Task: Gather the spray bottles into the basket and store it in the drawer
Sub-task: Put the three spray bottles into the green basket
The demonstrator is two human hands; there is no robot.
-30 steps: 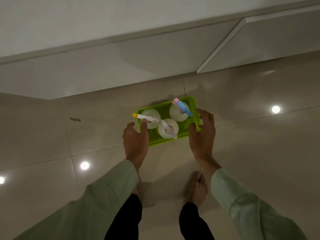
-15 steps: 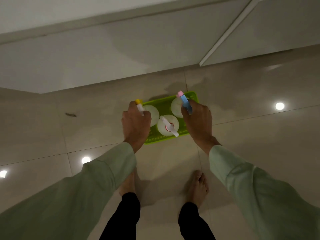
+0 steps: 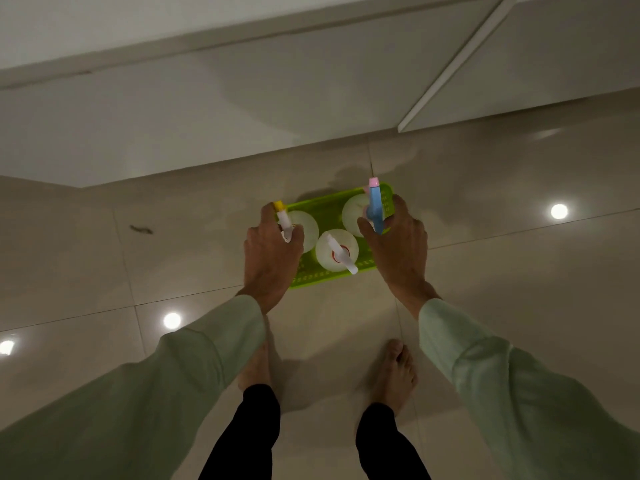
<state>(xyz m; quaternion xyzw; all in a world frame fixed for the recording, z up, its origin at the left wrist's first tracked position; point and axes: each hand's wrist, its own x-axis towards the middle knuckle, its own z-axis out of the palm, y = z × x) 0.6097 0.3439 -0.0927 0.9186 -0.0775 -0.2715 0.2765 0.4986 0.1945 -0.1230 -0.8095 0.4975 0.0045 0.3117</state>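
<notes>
A bright green plastic basket (image 3: 323, 281) sits low over the tiled floor in front of me. Three white spray bottles stand in it: one with a yellow-tipped nozzle (image 3: 306, 227) at the left, one with a white and red head (image 3: 337, 251) in the middle front, one with a blue and pink head (image 3: 374, 209) at the right. My left hand (image 3: 272, 256) grips the basket's left end, fingers curled over the rim. My right hand (image 3: 394, 245) grips the right end. Both hands hide the basket's short sides.
White cabinet fronts (image 3: 207, 109) run along the back, with a drawer seam (image 3: 453, 64) slanting at the upper right. Glossy beige floor tiles (image 3: 519, 289) reflect ceiling lights. A small dark mark (image 3: 141, 229) lies on the floor at the left. My bare feet (image 3: 393, 372) stand just behind the basket.
Both hands went from resting flat beside the basket to closing around its ends. The basket has shifted slightly away from me toward the cabinets.
</notes>
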